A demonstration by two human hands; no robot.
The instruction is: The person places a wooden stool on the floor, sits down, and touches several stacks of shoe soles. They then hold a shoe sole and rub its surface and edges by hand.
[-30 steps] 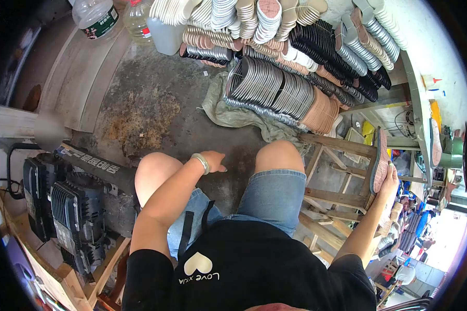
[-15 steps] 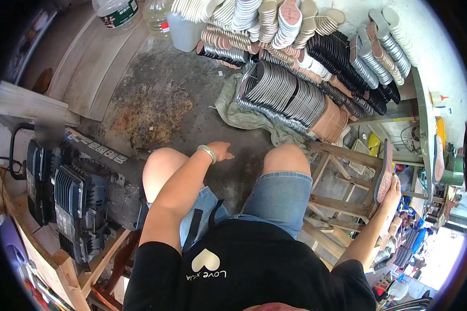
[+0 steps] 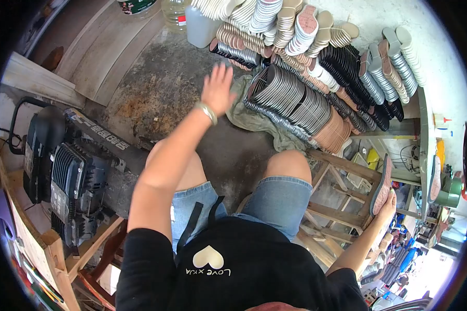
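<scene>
Near right, right hand [image 3: 385, 211], fingers closed on 1 shoe sole [image 3: 382, 187], upright by the wooden frame [image 3: 347, 167]; step looks like holding while reaching, next move likely calls for a steady grip. Farther, left hand [image 3: 219, 94] empty, fingers apart, left of the stacked soles [image 3: 288, 90]; 0.5 s ago it hung between the knees [image 3: 289, 163].

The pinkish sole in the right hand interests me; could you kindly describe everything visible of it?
The sole is long, thin and slightly curved, with a mottled pinkish-brown face and a darker, greyish edge; its material cannot be told. It appears nearly edge-on, its long side running up the picture. The right hand holds its lower end. It is beside the end of a wooden frame; whether they touch is unclear.
</scene>
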